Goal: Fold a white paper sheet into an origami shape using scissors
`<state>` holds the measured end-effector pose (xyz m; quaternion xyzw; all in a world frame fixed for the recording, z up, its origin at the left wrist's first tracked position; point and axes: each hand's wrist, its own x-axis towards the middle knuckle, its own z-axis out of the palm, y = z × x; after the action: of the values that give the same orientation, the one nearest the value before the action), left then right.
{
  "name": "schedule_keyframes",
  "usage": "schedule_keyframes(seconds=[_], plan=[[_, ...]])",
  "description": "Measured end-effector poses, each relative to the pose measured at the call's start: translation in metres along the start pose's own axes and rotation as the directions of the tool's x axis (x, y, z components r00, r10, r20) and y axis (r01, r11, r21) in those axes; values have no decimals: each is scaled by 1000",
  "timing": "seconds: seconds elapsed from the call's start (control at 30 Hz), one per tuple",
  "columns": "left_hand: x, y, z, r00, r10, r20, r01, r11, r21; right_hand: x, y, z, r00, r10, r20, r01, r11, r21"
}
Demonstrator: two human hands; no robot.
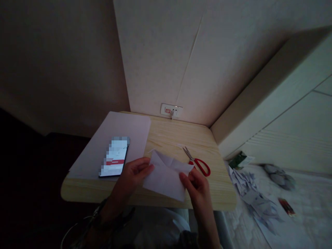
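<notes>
A white paper (166,178) is held over the front part of the table (173,133), pinched by the fingers of the left hand (132,174) and the right hand (199,186). Red scissors (191,159) are laid on the table.

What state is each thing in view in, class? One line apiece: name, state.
Held paper: creased, between left hand and right hand
Scissors: lying, blades slightly apart
Phone: lying face up, screen lit
Large sheets: flat, under phone
Wall socket: plug apparently inserted
Paper scraps: loosely heaped
</notes>
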<state>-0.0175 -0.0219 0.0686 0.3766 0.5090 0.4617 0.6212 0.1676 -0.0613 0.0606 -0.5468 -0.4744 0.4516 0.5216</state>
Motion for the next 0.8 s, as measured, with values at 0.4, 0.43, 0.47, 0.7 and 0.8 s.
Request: schedule_keyframes(seconds=[0.4, 0.43, 0.47, 0.7, 0.8], plan=[[-10, 7, 7, 998, -23, 64, 24, 999, -21, -6, -5, -7, 985, -156, -68, 155, 988, -31], [-10, 6, 7, 997, -14, 71, 17, 999, -45, -6, -5, -7, 983, -174, -57, 173, 985, -19], [-10, 5, 8, 997, -6, 75, 12, 997, -76, -6, -4, -6, 983, -176, -47, 177, 984, 1], [-4, -2, 7, 991, 113, 78, -107, 991, -75, 0, -5, -3, 988, -152, 3, 152, 987, 57], [-2, -2, 5, 989, 117, 91, -119, 993, 14, 3, -7, -6, 972, -233, 15, 234, 971, -50]])
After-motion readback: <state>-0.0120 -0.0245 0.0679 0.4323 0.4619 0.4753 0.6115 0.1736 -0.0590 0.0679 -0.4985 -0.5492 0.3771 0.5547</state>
